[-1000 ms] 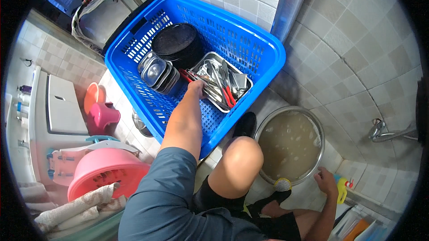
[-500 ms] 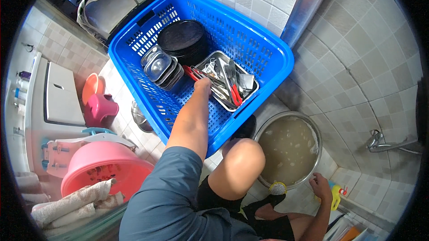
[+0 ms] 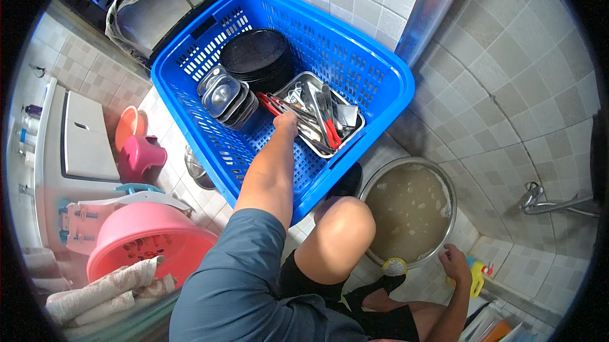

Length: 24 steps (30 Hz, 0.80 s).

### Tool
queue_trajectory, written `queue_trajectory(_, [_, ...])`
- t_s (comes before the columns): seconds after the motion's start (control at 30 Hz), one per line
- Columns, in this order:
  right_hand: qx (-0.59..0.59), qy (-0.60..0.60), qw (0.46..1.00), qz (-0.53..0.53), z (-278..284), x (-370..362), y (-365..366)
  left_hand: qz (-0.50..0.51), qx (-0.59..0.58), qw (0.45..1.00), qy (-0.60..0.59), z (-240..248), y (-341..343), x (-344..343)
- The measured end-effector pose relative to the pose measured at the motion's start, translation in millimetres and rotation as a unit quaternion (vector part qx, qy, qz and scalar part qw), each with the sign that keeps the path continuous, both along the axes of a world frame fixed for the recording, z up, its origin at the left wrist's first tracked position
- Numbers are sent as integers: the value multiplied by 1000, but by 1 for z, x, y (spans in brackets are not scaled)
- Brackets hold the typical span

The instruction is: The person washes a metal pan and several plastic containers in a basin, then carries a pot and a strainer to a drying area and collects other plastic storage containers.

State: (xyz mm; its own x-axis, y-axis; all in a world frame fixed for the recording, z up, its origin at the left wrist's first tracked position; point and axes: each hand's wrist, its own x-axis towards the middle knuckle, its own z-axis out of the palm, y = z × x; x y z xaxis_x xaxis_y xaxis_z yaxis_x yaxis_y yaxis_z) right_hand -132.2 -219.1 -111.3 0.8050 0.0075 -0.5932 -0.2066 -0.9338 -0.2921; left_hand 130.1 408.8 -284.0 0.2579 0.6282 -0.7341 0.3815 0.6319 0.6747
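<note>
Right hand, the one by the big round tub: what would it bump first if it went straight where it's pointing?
Probably the metal rim of the tub; the right hand points toward it. Its height is unclear, so it might pass above.

So the outfit's pretty basic: a slate blue shirt, kinda greyish, solid colour as far as I can see, with loose wrinkles all over the shoulder and chest. The left sleeve is a short one, fairly roomy, ending in a plain straight hem. Down below it's black shorts, loose around the thigh, with a bare knee poking out. Footwear is black too, but can't tell if it's slippers or shoes. Left hand and right hand are both bare.
</note>
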Motion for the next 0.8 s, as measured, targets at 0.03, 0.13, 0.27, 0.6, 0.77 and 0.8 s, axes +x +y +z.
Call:
queue_trajectory(0.03, [0,-21,1000,11,-3,-1,-3,12,-17,1000,-5,-1,1,0])
queue_trajectory(0.13, [-12,-17,1000,8,-2,-2,-5,-34,36,998,30,-6,-6,0])
queue_trajectory(0.27, [1,-18,1000,14,-4,3,3,-24,31,998,50,-7,15,-1])
queue_trajectory(0.6, [-3,-14,1000,6,-2,1,-1,-57,92,992,71,-12,5,-1])
queue_trajectory(0.77, [0,-4,1000,18,0,6,9,-46,63,996,33,-11,31,-4])
queue_trajectory(0.8, [4,-7,1000,17,-1,6,9,-45,57,997,31,-7,33,-4])
